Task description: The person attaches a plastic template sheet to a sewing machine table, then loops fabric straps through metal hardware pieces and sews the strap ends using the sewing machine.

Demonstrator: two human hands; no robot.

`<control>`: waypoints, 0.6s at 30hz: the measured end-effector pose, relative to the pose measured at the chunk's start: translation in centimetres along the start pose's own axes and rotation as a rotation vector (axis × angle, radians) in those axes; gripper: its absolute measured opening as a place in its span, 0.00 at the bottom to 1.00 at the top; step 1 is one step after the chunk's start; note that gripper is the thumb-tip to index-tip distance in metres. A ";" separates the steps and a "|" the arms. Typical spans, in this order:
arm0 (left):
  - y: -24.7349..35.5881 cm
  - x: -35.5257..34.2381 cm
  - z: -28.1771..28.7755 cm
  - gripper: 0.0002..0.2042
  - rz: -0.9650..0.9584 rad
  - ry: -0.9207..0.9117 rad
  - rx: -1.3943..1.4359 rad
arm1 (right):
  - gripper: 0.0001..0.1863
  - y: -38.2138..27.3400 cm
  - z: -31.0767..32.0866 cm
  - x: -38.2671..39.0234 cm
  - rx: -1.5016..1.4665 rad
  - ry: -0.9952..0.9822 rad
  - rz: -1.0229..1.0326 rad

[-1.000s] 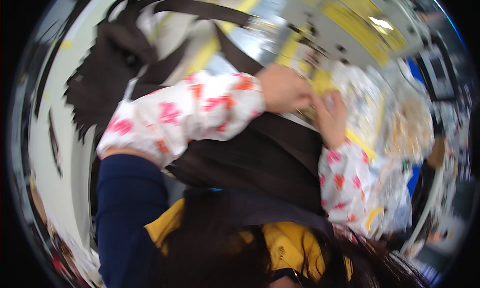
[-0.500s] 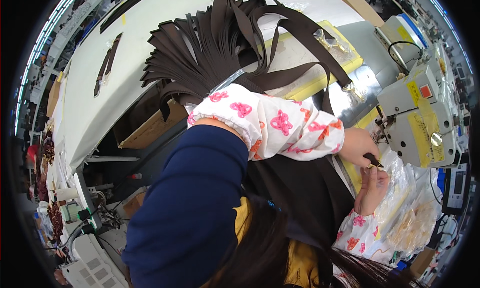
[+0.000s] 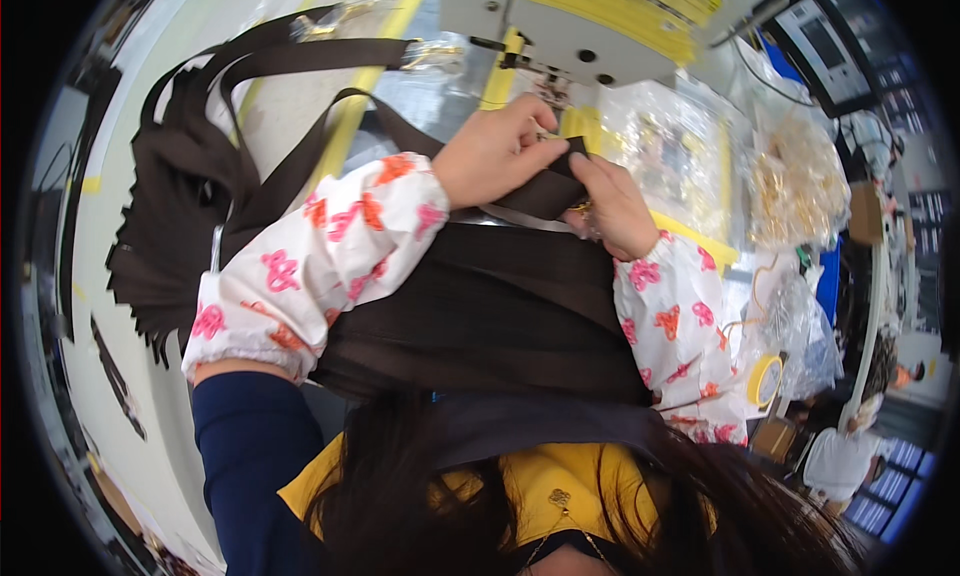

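A dark brown webbing strap (image 3: 545, 193) is folded between my two hands, in front of the sewing machine (image 3: 600, 36). My left hand (image 3: 497, 154) pinches the fold from the left with thumb and forefinger. From the other side my right hand (image 3: 618, 208) grips the same strap, thumb on top. A bit of gold-coloured metal shows beside the right fingers; its shape is partly hidden. A large bundle of similar straps (image 3: 165, 211) fans out at the left. Two strap ends with gold metal fittings (image 3: 432, 54) lie beyond my left hand. Dark material (image 3: 480, 306) covers my lap.
Clear plastic bags (image 3: 665, 141) lie right of the machine, near a bag of gold-coloured pieces (image 3: 795, 181). A screen (image 3: 825, 46) stands at the upper right. A round yellow item (image 3: 765, 379) sits by my right sleeve. Yellow tape edges a board (image 3: 290, 96) on the table.
The view has swung, so the machine now appears at the top and the bundle at the left. My hands now grip a broader folded piece of strap, with more of it showing.
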State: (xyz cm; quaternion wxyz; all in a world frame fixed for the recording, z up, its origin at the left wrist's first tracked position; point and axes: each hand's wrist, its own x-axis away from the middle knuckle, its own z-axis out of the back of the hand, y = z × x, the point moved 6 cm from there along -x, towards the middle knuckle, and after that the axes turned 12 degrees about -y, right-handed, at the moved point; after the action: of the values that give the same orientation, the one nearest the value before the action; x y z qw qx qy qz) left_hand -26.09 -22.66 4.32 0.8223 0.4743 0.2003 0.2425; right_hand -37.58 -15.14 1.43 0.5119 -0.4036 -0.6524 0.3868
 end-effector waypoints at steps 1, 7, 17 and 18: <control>-0.5 -0.4 -0.5 0.10 -0.014 -0.028 0.010 | 0.13 0.3 0.7 0.0 -0.009 0.032 0.000; 0.6 -0.4 -1.6 0.06 -0.134 -0.092 -0.050 | 0.15 1.4 1.1 0.2 -0.092 0.016 0.048; 4.1 0.9 -4.0 0.13 -0.545 -0.025 -1.072 | 0.17 1.4 2.1 -0.9 0.033 0.221 0.307; 3.4 0.6 -3.4 0.10 -0.490 -0.010 -0.831 | 0.17 1.2 2.3 -0.9 0.119 0.215 0.372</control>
State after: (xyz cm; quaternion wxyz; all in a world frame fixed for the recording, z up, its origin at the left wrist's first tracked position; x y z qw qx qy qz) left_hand -28.19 -18.47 5.68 0.9760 0.0456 0.1884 0.0989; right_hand -39.58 -15.71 -0.37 0.5213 -0.5251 -0.4844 0.4669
